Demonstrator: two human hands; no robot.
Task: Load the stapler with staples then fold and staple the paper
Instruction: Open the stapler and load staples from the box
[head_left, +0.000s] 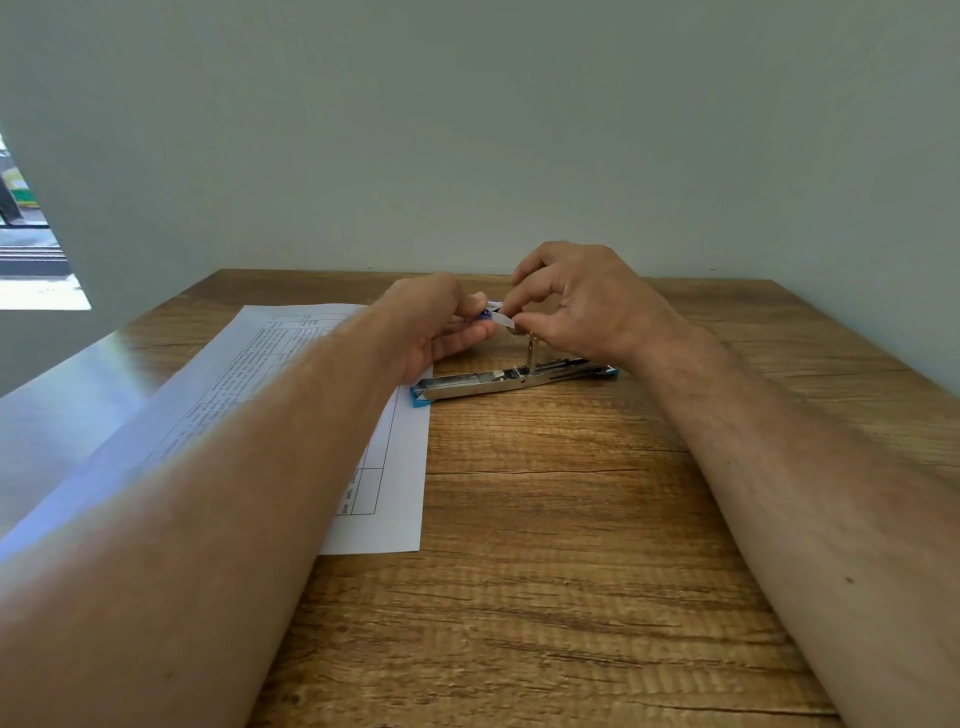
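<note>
The left hand grips one small blue-and-white staple box, probably to keep it steady, while the right hand pinches its white flap with thumb and finger, seemingly to open it and reach the staples. Just below the hands, one stapler lies opened flat on the wooden table, its magazine exposed, likely ready for loading. One printed sheet of paper lies unfolded to the left, under the left forearm, the stapler's near end touching its edge.
</note>
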